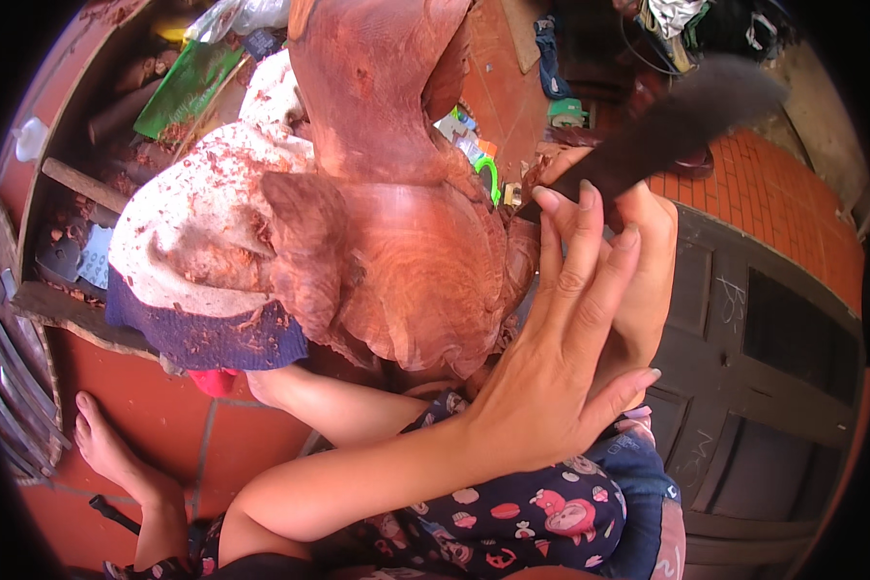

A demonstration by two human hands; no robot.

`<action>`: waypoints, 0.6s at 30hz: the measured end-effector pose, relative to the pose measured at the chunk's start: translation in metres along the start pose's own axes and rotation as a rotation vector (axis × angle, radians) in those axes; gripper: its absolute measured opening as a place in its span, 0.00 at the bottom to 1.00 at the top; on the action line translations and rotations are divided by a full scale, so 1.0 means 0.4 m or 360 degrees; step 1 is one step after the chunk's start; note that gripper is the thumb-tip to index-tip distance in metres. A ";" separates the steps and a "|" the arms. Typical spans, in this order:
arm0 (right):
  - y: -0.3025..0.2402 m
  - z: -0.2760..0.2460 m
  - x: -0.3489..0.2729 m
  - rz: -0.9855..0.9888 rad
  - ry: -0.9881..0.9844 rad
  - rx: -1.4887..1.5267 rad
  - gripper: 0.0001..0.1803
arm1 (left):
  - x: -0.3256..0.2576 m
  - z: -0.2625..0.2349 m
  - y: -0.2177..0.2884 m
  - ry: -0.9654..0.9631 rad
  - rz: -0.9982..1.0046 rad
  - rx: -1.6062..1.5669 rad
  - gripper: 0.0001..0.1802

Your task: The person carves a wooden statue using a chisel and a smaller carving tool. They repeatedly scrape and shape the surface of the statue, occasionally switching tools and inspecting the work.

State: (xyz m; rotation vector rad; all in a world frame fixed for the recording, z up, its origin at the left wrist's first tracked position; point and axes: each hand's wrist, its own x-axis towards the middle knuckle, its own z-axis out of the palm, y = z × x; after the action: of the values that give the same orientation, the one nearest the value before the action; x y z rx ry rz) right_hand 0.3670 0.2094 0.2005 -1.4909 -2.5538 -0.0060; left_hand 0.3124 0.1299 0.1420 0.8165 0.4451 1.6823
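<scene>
A carved reddish-brown wood block (416,261) with a scalloped lower edge stands in front of me between my legs. At its right side my right hand (648,266) is closed round a long, dark, bat-like tool (667,126), whose wide far end is blurred and points up and right. My left hand (551,358) crosses in front of the right one, fingers stretched and thumb spread away. Its fingertips reach the lower edge of the dark tool. Parts of my right hand and its forearm are hidden behind the left.
A cloth (203,217), pale above and dark blue below, lies beside the block, scattered with shavings. Behind it is a wooden tray (82,188) with scraps. Several metal tools (14,387) lie far left. A dark panelled board (715,372) is at right, by reddish floor tiles (251,445).
</scene>
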 end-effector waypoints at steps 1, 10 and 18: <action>-0.002 -0.013 0.006 0.0050 -0.0043 -0.0023 0.10 | 0.002 0.007 0.013 0.0034 -0.0004 -0.0026 0.50; -0.032 -0.024 0.039 0.0415 -0.0377 -0.0142 0.11 | -0.001 0.002 0.052 0.0146 -0.0085 -0.0002 0.53; -0.045 -0.029 0.040 0.0415 -0.0379 -0.0127 0.11 | -0.003 -0.002 0.046 0.0064 0.0005 -0.0059 0.56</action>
State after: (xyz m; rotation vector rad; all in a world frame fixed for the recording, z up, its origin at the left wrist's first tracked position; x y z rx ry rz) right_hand 0.3455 0.2131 0.2160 -1.9522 -2.5371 0.1131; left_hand 0.2991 0.1240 0.1536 0.7578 0.4392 1.7073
